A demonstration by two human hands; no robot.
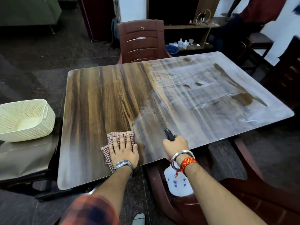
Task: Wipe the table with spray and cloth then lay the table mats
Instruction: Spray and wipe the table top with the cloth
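Observation:
A wood-grain table (100,98) fills the middle of the view; its right half shows pale wet streaks. My left hand (124,151) lies flat, fingers spread, pressing a red-and-white checked cloth (119,137) onto the near edge of the table. My right hand (176,147) grips a white spray bottle (178,184) with blue flower marks; its black nozzle (168,134) points across the table and a fine mist fans out to the left of it. No table mats are visible.
A cream perforated basket (24,120) sits on a low surface left of the table. A maroon plastic chair (141,41) stands at the far side, and another maroon chair (243,192) is at the near right. A shelf (186,26) stands behind.

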